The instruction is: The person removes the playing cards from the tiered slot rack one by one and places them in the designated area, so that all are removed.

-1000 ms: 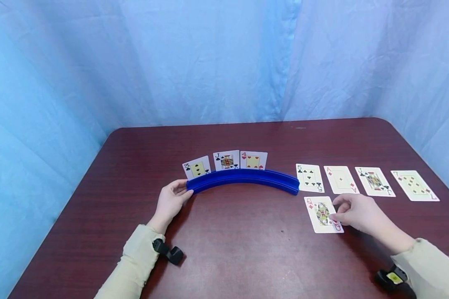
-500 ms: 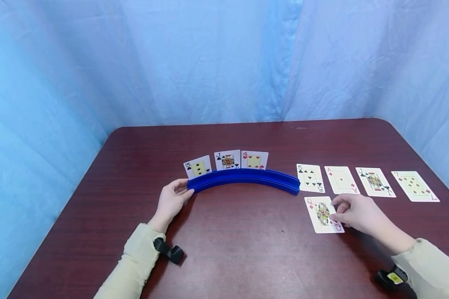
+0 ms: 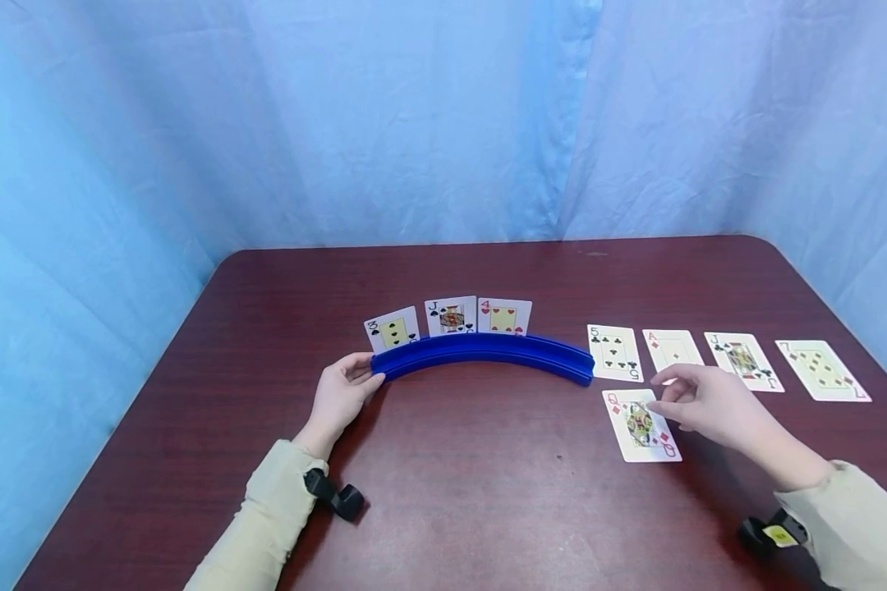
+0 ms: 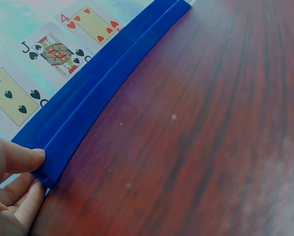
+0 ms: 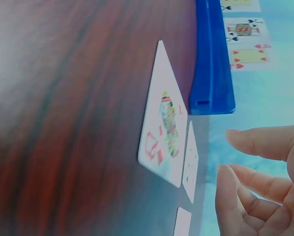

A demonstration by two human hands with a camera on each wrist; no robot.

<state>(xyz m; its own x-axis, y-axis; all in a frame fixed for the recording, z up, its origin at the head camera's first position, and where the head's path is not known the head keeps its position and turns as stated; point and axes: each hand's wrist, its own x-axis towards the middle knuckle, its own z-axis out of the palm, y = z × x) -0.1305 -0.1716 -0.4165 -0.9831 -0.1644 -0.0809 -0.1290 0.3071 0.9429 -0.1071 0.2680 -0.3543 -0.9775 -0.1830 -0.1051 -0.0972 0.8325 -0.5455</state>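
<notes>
On the queen of diamonds [image 3: 641, 430], lying face up near the right end of the blue card holder [image 3: 488, 348], you can read a red Q at two corners. Along the holder stand your three of spades [image 3: 394, 330], jack of spades [image 3: 451, 317] and four of hearts [image 3: 504, 317]; to its right lie a five of clubs [image 3: 615, 353], ace of diamonds [image 3: 664, 346], jack of clubs [image 3: 743, 361] and seven of diamonds [image 3: 823, 371]. The yellow label [image 3: 780, 536] at your right wrist is too small to read. Your dark reddish wood-grain table [image 3: 473, 509] has rounded far corners, with creased pale-blue curtains [image 3: 340, 123] behind it. The holder is a smooth, glossy curved strip with a lengthwise groove. Your left hand [image 3: 337, 400] pinches its left end between thumb and fingers; your right hand [image 3: 717, 406] hovers by the queen's right edge, thumb and forefinger parted, gripping nothing.
</notes>
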